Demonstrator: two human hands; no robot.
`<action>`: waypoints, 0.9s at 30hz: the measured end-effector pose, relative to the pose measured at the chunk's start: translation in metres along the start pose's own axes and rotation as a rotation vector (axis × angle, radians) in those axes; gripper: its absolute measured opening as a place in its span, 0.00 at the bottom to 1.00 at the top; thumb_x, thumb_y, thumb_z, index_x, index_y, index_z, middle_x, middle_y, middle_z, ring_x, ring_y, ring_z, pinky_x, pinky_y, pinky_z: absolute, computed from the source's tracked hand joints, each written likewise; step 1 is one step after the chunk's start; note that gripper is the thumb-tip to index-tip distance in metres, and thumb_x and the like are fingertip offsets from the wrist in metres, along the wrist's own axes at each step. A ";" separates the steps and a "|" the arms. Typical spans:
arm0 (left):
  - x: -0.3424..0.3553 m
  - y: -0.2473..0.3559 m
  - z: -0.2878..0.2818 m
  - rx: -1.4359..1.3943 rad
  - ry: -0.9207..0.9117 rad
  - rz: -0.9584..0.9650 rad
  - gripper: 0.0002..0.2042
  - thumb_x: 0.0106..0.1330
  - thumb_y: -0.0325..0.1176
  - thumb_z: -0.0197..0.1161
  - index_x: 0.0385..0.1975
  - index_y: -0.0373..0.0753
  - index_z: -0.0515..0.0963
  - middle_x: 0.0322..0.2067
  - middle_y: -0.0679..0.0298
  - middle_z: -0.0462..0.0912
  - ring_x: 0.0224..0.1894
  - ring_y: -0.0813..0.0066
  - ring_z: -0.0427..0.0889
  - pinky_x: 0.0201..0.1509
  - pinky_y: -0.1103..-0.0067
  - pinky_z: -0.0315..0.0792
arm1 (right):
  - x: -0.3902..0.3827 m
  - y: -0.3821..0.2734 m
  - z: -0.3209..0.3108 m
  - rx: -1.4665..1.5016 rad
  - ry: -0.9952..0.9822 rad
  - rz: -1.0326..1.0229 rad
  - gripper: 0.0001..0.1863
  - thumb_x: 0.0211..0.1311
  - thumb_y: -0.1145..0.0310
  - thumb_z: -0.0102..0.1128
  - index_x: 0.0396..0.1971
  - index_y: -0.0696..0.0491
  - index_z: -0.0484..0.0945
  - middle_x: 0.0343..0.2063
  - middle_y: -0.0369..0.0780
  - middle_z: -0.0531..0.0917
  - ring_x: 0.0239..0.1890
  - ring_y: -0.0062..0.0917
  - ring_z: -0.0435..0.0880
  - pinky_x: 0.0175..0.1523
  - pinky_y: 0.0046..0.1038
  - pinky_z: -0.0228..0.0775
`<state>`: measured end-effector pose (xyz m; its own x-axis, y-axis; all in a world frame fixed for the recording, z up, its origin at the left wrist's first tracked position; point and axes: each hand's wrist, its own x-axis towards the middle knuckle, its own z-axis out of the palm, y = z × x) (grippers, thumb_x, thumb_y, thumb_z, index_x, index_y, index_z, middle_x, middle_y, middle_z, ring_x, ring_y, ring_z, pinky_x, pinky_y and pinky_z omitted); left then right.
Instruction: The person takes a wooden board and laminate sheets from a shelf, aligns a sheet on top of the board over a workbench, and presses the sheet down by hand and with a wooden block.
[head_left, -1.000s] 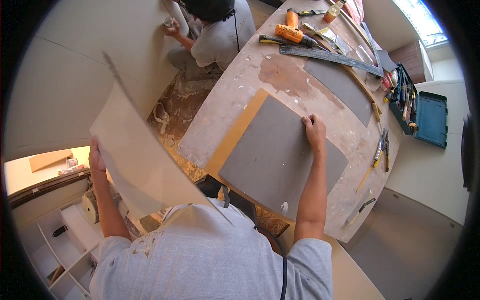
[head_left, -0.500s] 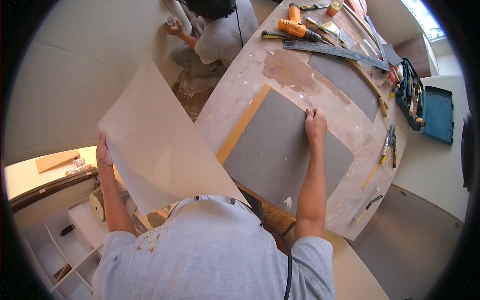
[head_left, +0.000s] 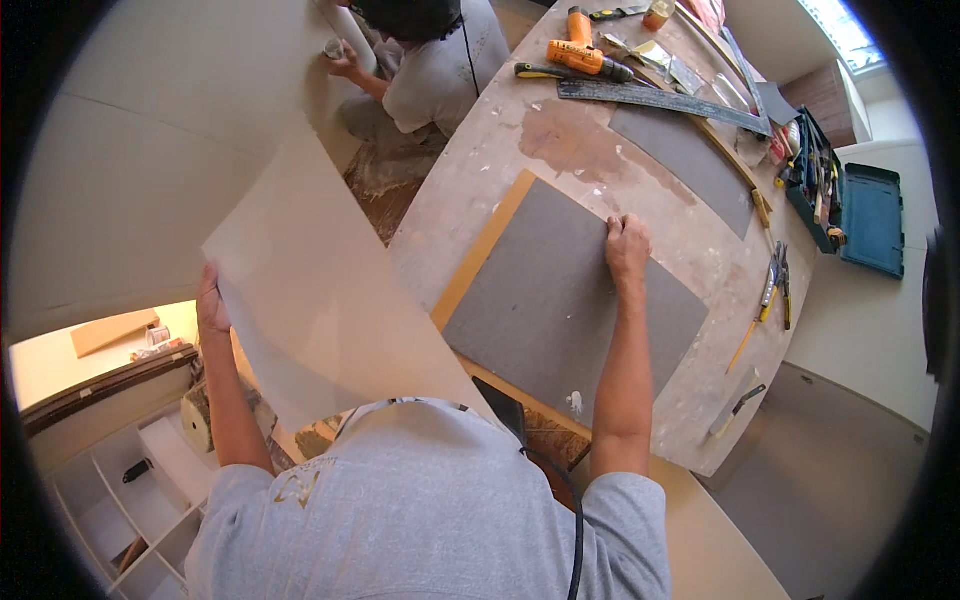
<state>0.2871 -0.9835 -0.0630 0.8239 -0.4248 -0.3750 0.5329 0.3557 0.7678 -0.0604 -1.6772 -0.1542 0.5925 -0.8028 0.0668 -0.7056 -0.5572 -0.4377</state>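
My left hand [head_left: 211,302] grips the left edge of a large, thin, pale sheet [head_left: 310,290], fingers partly hidden behind it. The sheet stands tilted in front of my body, off the table. My right hand [head_left: 628,248] is closed at the far edge of a flat grey sheet [head_left: 540,290], its fingers curled over that edge. The grey sheet lies on the worktable [head_left: 480,150], with a tan strip [head_left: 485,250] showing along its left side. A small white smear marks its near part.
An orange drill [head_left: 585,52], a metal square [head_left: 660,102] and another grey piece [head_left: 690,165] lie at the table's far end. Pliers [head_left: 784,285] and a small brush [head_left: 745,400] are near the right edge. A person [head_left: 440,80] crouches at the far left. An open toolbox [head_left: 815,180] sits right.
The pale sheet and my left hand have shifted slightly rightward. My right hand keeps its place on the grey sheet's edge. The whole view has moved a little.
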 end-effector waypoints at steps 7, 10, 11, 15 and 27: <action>0.034 -0.019 0.027 -0.005 -0.105 -0.069 0.23 0.77 0.45 0.54 0.64 0.37 0.71 0.60 0.56 0.79 0.60 0.61 0.78 0.67 0.64 0.73 | 0.007 -0.005 -0.007 -0.021 -0.045 0.035 0.16 0.69 0.56 0.58 0.38 0.55 0.81 0.41 0.49 0.83 0.50 0.46 0.80 0.54 0.48 0.68; 0.044 -0.024 0.045 0.035 -0.101 -0.038 0.24 0.78 0.46 0.54 0.65 0.37 0.70 0.61 0.56 0.78 0.61 0.61 0.78 0.67 0.63 0.73 | 0.009 -0.004 -0.009 -0.018 -0.082 0.076 0.16 0.69 0.55 0.58 0.39 0.54 0.81 0.43 0.48 0.83 0.51 0.45 0.79 0.56 0.48 0.68; 0.046 -0.024 0.051 0.036 -0.112 -0.043 0.24 0.78 0.46 0.54 0.65 0.37 0.70 0.61 0.56 0.78 0.61 0.61 0.78 0.67 0.63 0.73 | 0.009 -0.005 -0.008 -0.030 -0.078 0.085 0.16 0.69 0.55 0.58 0.39 0.54 0.81 0.43 0.48 0.83 0.52 0.45 0.79 0.57 0.49 0.68; 0.034 -0.023 0.072 -0.019 -0.050 -0.130 0.19 0.79 0.40 0.53 0.64 0.38 0.71 0.59 0.58 0.79 0.60 0.62 0.78 0.65 0.63 0.74 | 0.000 -0.008 -0.009 -0.104 -0.017 0.071 0.18 0.70 0.55 0.54 0.39 0.56 0.80 0.42 0.49 0.83 0.49 0.47 0.80 0.54 0.49 0.69; 0.032 0.005 0.038 0.122 -0.046 -0.030 0.22 0.79 0.43 0.51 0.66 0.37 0.68 0.64 0.56 0.75 0.64 0.60 0.74 0.69 0.62 0.70 | 0.002 -0.019 -0.009 -0.104 -0.177 0.128 0.22 0.72 0.52 0.50 0.45 0.55 0.82 0.48 0.54 0.83 0.52 0.51 0.81 0.56 0.54 0.70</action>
<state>0.3085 -1.0266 -0.0512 0.7969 -0.4727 -0.3762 0.5270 0.2395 0.8154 -0.0491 -1.6705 -0.1375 0.5479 -0.8238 -0.1455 -0.8103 -0.4794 -0.3371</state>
